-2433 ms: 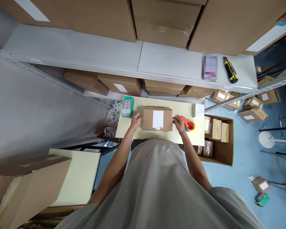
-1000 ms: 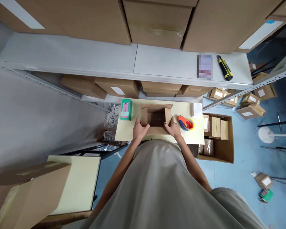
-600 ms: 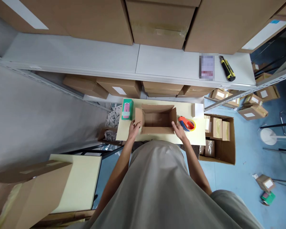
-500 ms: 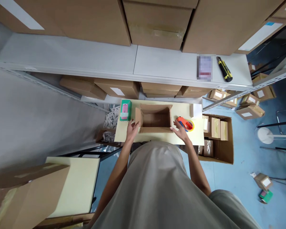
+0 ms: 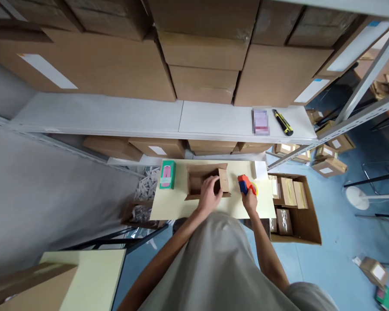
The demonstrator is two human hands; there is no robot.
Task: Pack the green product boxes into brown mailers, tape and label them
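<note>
A small open cardboard box [image 5: 202,172] lies on the cream table [image 5: 168,207], its right-hand flap [image 5: 223,180] folded inward. My left hand [image 5: 210,194] reaches over the near wall, fingers curved and gripping the box beside that flap; part of the grip is hidden. To the right, my right hand [image 5: 250,202] is closed round a red and blue tape dispenser [image 5: 245,183] with a yellow roll, held just off the box. At the table's left stands a green box with a pink picture [image 5: 167,175]. A white box [image 5: 260,170] sits at the back right corner.
Above the table runs a grey shelf [image 5: 132,116] with large cartons [image 5: 204,84] and a yellow-black utility knife [image 5: 282,122]. A big carton of smaller boxes [image 5: 311,216] is on the floor at right. White filler pieces [image 5: 147,183] lie at left.
My right hand has taken hold of the tape dispenser. My left hand has gone from the box's left end to its right flap. The view has tilted up.
</note>
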